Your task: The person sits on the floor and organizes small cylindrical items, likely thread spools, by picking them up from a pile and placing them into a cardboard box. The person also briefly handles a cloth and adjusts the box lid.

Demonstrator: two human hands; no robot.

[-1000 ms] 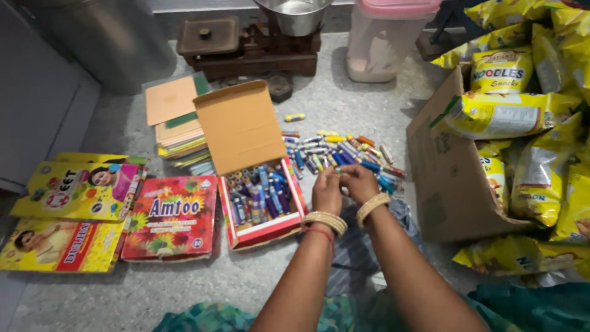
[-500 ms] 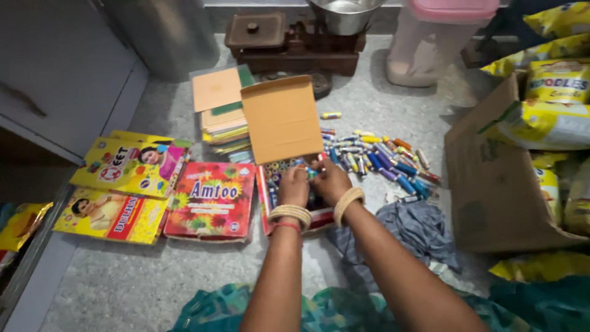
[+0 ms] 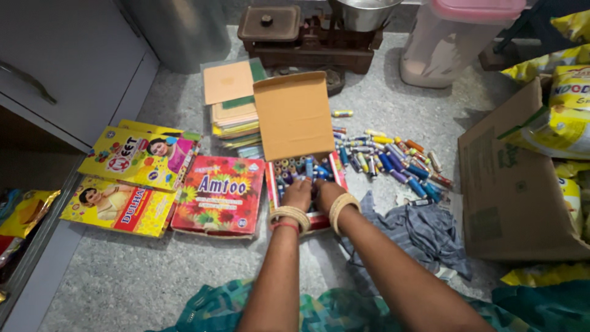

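Both hands, left hand and right hand, rest side by side, fingers curled down into the open red box of upright little spools (what they grip I cannot tell), the loose spools lying well off to the right, nearer the right hand.

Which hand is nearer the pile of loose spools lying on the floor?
Right. The right hand sits in the open box on the side facing the loose spools; the left hand is beside it, farther away.
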